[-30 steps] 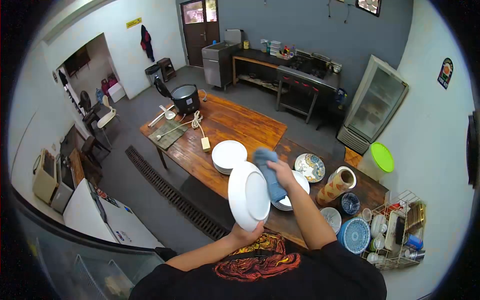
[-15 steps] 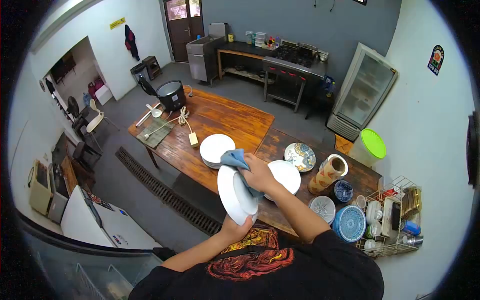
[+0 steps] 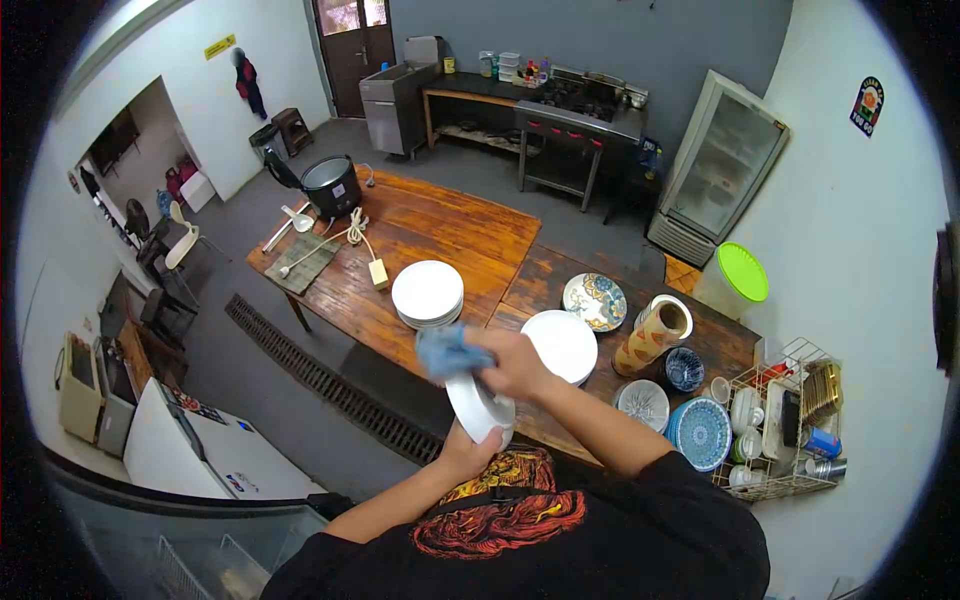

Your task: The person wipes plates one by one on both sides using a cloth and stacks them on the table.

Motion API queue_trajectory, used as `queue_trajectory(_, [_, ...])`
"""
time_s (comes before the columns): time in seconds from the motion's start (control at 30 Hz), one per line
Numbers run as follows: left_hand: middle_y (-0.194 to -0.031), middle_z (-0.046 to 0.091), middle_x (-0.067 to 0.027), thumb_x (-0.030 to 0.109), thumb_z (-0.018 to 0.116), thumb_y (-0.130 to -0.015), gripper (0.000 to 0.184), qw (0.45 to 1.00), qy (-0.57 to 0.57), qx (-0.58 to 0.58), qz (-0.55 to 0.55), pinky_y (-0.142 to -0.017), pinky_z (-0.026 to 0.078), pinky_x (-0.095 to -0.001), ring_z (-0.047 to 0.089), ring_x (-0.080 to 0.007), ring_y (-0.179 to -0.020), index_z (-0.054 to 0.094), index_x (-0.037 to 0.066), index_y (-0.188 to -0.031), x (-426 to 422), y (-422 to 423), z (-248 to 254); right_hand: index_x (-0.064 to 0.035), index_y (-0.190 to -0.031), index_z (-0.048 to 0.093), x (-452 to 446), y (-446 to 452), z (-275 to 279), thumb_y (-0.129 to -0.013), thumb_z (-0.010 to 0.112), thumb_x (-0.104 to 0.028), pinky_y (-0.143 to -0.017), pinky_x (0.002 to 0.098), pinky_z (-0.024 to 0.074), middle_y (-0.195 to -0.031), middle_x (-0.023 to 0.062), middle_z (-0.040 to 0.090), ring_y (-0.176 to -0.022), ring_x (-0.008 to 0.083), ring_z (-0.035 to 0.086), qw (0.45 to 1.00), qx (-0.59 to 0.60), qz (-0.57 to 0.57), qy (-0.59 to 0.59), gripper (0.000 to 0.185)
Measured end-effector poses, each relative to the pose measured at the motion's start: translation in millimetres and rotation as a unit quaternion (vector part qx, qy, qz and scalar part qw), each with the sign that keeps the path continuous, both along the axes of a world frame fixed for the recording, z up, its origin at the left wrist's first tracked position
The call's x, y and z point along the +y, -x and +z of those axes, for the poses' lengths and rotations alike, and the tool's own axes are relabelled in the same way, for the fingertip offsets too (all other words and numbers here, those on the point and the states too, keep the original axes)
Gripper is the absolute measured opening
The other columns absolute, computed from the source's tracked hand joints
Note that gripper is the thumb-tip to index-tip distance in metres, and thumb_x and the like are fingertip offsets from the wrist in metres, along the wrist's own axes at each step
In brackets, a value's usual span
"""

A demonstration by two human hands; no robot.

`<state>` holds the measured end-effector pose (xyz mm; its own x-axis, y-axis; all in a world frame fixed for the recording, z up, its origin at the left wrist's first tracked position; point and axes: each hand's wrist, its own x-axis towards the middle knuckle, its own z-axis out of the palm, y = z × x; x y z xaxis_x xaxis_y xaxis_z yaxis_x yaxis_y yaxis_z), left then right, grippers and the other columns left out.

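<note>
My left hand [image 3: 474,452] grips the lower edge of a white plate [image 3: 478,405], which is tilted in front of my chest. A blue cloth [image 3: 450,352], blurred by motion, is in my right hand [image 3: 515,365] at the plate's upper edge. The cloth and my right hand hide part of the plate. Just beyond, a stack of white plates [image 3: 428,290] stands on the wooden table [image 3: 450,225]. Another stack of white plates [image 3: 560,346] sits to the right of my right hand, near a patterned plate [image 3: 594,302].
A rice cooker [image 3: 331,187] and a white power cord [image 3: 356,232] are at the table's far left. On the right stand a patterned roll [image 3: 650,338], blue bowls [image 3: 703,434] and a wire dish rack [image 3: 790,480]. A lime-lidded bin [image 3: 742,272] is behind them.
The plate has turned to a more edge-on tilt. My right hand has moved the cloth from the plate's right side over its underside to the upper left edge. The view has shifted slightly.
</note>
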<state>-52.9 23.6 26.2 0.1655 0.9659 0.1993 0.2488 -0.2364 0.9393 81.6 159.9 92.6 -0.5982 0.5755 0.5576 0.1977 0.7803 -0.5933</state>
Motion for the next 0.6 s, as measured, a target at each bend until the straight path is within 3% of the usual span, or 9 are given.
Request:
queue_trajectory(0.07, [-0.126, 0.057, -0.0193, 0.011, 0.063, -0.084, 0.053, 0.994, 0.044, -0.098, 0.003, -0.086, 0.050, -0.0391, 0.060, -0.0345, -0.108, 0.047, 0.000, -0.134, -3.1, -3.6, 3.2, -0.0122, -0.106, 0.070, 21.1, -5.7, -12.2, -0.074, 0.062, -0.018, -0.063, 0.0341, 0.0481, -0.113, -0.0007, 0.071, -0.074, 0.0255, 0.063, 0.975, -0.062, -0.093, 0.193, 0.033])
queue_trajectory(0.17, [-0.123, 0.058, -0.0194, 0.011, 0.062, -0.085, 0.052, 0.996, 0.020, -0.082, -0.007, -0.085, 0.050, -0.0387, 0.061, -0.0341, -0.105, 0.048, 0.000, -0.133, 0.0, -3.3, 0.3, -0.0131, -0.108, 0.069, 3.0, 2.3, -1.8, -0.073, 0.061, -0.017, -0.063, 0.0353, 0.0486, -0.118, 0.0001, 0.070, -0.075, 0.0261, 0.064, 0.986, -0.054, -0.093, 0.129, 0.036])
queue_trajectory(0.23, [-0.121, 0.060, -0.0195, 0.011, 0.062, -0.085, 0.050, 0.998, -0.002, -0.067, -0.013, -0.083, 0.051, -0.0383, 0.062, -0.0336, -0.103, 0.048, -0.001, -0.132, -0.7, -1.3, -5.7, -0.0165, -0.111, 0.068, -25.2, 11.4, 11.0, -0.070, 0.060, -0.017, -0.062, 0.0338, 0.0480, -0.124, -0.0033, 0.067, -0.071, 0.0249, 0.061, 0.999, 0.027, -0.025, -0.012, 0.042])
queue_trajectory(0.27, [-0.121, 0.060, -0.0195, 0.011, 0.062, -0.085, 0.050, 0.998, -0.001, -0.066, -0.013, -0.083, 0.051, -0.0383, 0.062, -0.0336, -0.103, 0.048, -0.001, -0.132, -0.9, 0.5, -17.7, -0.0163, -0.111, 0.068, -42.2, 12.1, 25.2, -0.066, 0.059, -0.014, -0.062, 0.0318, 0.0477, -0.127, -0.0033, 0.066, -0.070, 0.0229, 0.059, 0.998, -0.013, 0.010, -0.060, 0.046])
queue_trajectory(0.4, [-0.115, 0.062, -0.0186, 0.011, 0.060, -0.087, 0.048, 0.933, -0.165, 0.315, 0.054, -0.082, 0.051, -0.0372, 0.063, -0.0315, -0.099, 0.047, -0.002, -0.131, 1.6, 12.8, -96.0, -0.0202, -0.114, 0.067, -46.8, 8.7, 32.9, -0.060, 0.057, -0.010, -0.060, 0.0264, 0.0462, -0.130, -0.0095, 0.063, -0.065, 0.0168, 0.053, 0.976, -0.046, 0.059, -0.202, 0.056])
queue_trajectory(0.43, [-0.115, 0.062, -0.0186, 0.011, 0.060, -0.087, 0.048, 0.932, -0.164, 0.318, 0.052, -0.082, 0.051, -0.0372, 0.063, -0.0315, -0.099, 0.047, -0.002, -0.131, 0.6, 13.5, -86.4, -0.0192, -0.115, 0.068, -39.9, 6.7, 30.5, -0.061, 0.057, -0.010, -0.061, 0.0278, 0.0463, -0.125, -0.0065, 0.066, -0.066, 0.0185, 0.055, 0.984, -0.048, 0.054, -0.161, 0.056])
queue_trajectory(0.5, [-0.113, 0.063, -0.0184, 0.011, 0.060, -0.087, 0.048, 0.992, -0.043, 0.118, 0.029, -0.082, 0.051, -0.0373, 0.064, -0.0315, -0.097, 0.047, -0.002, -0.131, 0.1, 6.8, -35.6, -0.0182, -0.116, 0.068, -18.0, 4.7, 17.1, -0.061, 0.057, -0.011, -0.061, 0.0292, 0.0465, -0.121, -0.0036, 0.069, -0.067, 0.0203, 0.056, 0.991, -0.044, 0.055, -0.117, 0.056])
queue_trajectory(0.57, [-0.111, 0.063, -0.0182, 0.011, 0.059, -0.088, 0.047, 0.992, 0.086, -0.091, 0.013, -0.081, 0.051, -0.0374, 0.064, -0.0315, -0.095, 0.047, -0.002, -0.131, -2.9, 1.6, -1.7, -0.0142, -0.114, 0.069, 5.3, 7.5, -3.5, -0.069, 0.057, -0.011, -0.062, 0.0331, 0.0459, -0.105, 0.0042, 0.073, -0.068, 0.0252, 0.059, 0.995, 0.069, 0.007, 0.073, 0.047])
queue_trajectory(0.6, [-0.111, 0.063, -0.0182, 0.011, 0.059, -0.088, 0.047, 0.991, 0.093, -0.089, 0.020, -0.081, 0.051, -0.0374, 0.064, -0.0315, -0.095, 0.047, -0.002, -0.131, -6.1, 1.4, -1.1, -0.0149, -0.112, 0.069, 12.1, 8.0, -6.5, -0.071, 0.060, -0.015, -0.062, 0.0358, 0.0466, -0.102, 0.0055, 0.073, -0.070, 0.0276, 0.061, 0.990, 0.054, -0.055, 0.121, 0.042])
